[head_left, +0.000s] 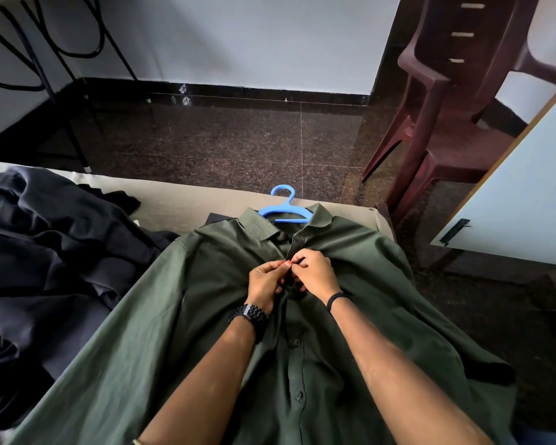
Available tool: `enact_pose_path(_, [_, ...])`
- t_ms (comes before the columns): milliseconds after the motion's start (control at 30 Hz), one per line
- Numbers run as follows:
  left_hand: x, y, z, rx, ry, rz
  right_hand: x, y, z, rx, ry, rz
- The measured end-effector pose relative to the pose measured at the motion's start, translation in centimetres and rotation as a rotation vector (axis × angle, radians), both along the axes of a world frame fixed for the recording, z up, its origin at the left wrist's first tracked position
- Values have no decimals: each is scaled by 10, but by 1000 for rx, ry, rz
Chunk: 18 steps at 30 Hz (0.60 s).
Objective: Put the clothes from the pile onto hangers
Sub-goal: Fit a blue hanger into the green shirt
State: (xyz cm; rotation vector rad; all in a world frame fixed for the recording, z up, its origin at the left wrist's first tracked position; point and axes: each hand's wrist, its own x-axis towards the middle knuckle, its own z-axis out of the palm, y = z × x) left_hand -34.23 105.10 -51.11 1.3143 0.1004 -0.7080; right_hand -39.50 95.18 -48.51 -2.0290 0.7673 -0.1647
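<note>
So the olive green shirt (350,284) is laid flat on its back across the bed (180,195), collar pointing away from the person, front placket running straight down the middle. It's a plain button-up, matte cotton-looking fabric, same-colour buttons, a few soft wrinkles fanning out from the chest. The lower buttons look done up.

A blue plastic hanger (284,205) is already inside the shirt, its hook and the top of its shoulders poking out past the collar, right at the bed's far edge.

Both hands meet on the placket just below the collar. The left hand (265,281) has its grip pinched tight on one edge of the placket; the right hand (315,273) is curled in and pinching the other edge, fingertips of the two hands touching. Can't tell whether the button there is through its hole, the fingers cover it.

To the left of the shirt sits the pile of dark clothes (45,252), all black or navy, crumpled on the bed. Beyond the shirt, to its right, a brown plastic chair (446,123) stands on the floor.
</note>
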Motion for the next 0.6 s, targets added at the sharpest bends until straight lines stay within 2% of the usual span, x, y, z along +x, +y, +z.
enact_pose_path(300, [-1, -5, 0, 82, 10, 48, -3, -1, -7, 79, -19, -3])
enact_pose_path(600, [-6, -12, -1, 67, 2, 133, -8, 1, -6, 95, -84, -20])
